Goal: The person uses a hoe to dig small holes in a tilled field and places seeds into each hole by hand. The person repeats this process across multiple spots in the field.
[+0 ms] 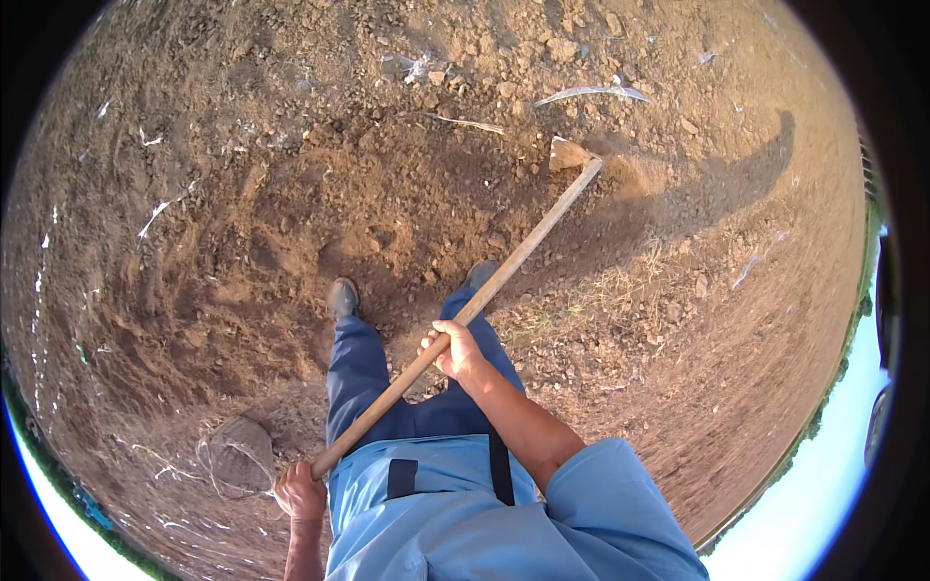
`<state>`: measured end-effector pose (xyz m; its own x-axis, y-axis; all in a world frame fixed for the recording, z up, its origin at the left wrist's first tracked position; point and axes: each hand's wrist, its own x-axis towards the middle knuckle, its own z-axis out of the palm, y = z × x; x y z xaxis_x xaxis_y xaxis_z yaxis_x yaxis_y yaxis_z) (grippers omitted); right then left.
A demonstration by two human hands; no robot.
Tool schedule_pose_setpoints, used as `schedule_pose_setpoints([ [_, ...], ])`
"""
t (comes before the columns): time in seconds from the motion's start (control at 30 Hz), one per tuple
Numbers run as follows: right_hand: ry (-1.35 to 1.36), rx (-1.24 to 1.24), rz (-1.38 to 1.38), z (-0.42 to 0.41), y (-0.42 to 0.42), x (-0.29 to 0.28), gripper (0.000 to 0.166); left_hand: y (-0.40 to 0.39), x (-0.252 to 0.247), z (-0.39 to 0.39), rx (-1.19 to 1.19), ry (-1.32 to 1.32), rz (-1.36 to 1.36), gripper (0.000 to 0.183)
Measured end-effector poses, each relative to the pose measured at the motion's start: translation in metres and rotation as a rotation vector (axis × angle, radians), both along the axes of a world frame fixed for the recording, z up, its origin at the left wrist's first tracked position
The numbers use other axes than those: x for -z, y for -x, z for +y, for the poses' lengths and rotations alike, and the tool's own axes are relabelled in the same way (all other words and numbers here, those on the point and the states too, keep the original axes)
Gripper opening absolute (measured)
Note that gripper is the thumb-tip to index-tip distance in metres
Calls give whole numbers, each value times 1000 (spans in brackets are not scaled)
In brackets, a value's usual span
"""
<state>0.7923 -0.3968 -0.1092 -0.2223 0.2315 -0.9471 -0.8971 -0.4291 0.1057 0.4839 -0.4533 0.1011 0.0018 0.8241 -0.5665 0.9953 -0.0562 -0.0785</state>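
A hoe with a long wooden handle runs diagonally across the view, from lower left to upper right. My left hand is closed round the butt end of the handle, beside my hip. Farther up, about the middle of the handle, my right hand grips it in front of my thighs. The soil-dusted metal hoe blade is at the far end, over the loose brown soil; whether it touches the ground I cannot tell.
A woven basket is on the ground at the lower left. My shoes stand on uneven soil. Strips of pale plastic film, clods and dry grass lie around. A shadow falls across the ground at the right.
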Motion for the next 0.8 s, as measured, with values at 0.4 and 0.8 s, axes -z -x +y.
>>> schedule_pose_setpoints([
  [0.4,84,-874,-596,29,-88,69,8,-29,34,39,-322,438,-54,58],
  [0.8,98,-866,-933,146,-205,305,10,-34,72,-13,-431,772,47,54],
])
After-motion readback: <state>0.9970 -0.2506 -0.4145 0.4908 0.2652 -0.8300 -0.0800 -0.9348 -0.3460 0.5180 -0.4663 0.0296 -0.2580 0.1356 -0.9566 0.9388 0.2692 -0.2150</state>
